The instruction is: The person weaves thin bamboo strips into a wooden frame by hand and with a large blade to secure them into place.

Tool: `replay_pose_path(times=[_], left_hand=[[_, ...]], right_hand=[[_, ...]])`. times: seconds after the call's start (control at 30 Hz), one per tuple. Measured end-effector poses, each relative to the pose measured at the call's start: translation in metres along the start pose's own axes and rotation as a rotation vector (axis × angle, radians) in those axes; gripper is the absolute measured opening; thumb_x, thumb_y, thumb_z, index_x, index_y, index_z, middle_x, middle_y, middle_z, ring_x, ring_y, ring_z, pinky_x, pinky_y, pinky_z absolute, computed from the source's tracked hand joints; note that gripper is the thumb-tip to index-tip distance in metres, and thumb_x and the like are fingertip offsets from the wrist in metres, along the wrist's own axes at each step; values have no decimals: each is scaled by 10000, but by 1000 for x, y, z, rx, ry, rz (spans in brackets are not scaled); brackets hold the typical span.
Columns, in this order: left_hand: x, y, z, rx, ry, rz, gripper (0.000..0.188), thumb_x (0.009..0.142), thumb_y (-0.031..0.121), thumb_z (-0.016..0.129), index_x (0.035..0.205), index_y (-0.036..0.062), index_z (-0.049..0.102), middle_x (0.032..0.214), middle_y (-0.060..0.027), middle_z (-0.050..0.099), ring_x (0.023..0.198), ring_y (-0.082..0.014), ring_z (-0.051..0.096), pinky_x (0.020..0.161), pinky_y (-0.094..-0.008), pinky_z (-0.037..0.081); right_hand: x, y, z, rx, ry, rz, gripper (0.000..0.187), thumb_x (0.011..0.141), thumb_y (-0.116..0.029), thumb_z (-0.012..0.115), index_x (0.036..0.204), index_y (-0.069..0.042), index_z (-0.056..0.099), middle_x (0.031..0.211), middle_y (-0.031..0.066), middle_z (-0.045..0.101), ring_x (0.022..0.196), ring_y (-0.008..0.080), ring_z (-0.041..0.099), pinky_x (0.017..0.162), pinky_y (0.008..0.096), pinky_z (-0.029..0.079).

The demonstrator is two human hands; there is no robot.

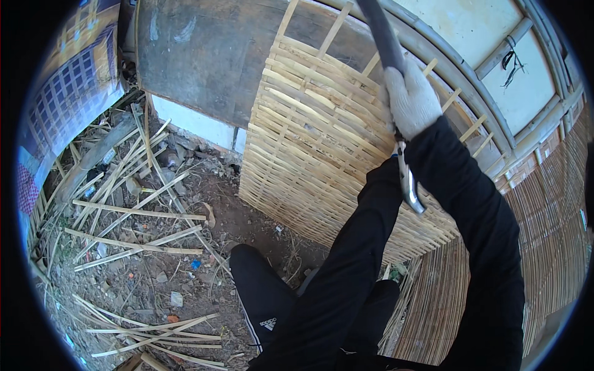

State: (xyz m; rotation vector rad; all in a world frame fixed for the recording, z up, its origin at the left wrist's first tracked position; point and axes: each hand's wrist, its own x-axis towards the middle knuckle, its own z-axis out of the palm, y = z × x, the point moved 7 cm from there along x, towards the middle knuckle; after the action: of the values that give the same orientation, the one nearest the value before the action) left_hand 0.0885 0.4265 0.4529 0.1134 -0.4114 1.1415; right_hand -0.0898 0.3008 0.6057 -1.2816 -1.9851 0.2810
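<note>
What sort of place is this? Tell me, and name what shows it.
Probably an outdoor bamboo-weaving work yard: a half-woven bamboo panel stands upright, split bamboo strips litter the bare dirt ground, and finished woven mats lean at right.

right hand [411, 99]: raised high, in a white knit glove, fingers curled tight in a fist-like grasp | right arm: black sleeve, reaching up from the lower right, elbow bent | left arm: black sleeve, stretched up toward the right wrist | left hand: hidden behind the right forearm, state unclear
</note>
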Motion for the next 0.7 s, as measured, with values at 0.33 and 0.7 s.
replay_pose_path(times=[0.33, 0.7], left_hand=[[-4, -1, 13, -40, 62, -32, 527, 1080, 433, 381, 1497, 113, 406, 1513, -112, 468, 1389, -249, 457, 1181, -406, 365], [-24, -4, 16, -125, 207, -94, 495, 1088, 417, 357, 1464, 115, 464, 1488, -96, 507, 1376, -230, 472, 1180, -389, 358]], right_hand=[[60, -25, 60, -755, -628, -240, 218, 981, -175, 454, 999, 23, 543, 698, 86, 577, 490, 196, 581, 437, 356, 487], [36, -11, 37, -585, -309, 65, 274, 983, -247, 505, 1048, 3, 596, 785, 122, 680, 585, 225, 667, 572, 372, 553]])
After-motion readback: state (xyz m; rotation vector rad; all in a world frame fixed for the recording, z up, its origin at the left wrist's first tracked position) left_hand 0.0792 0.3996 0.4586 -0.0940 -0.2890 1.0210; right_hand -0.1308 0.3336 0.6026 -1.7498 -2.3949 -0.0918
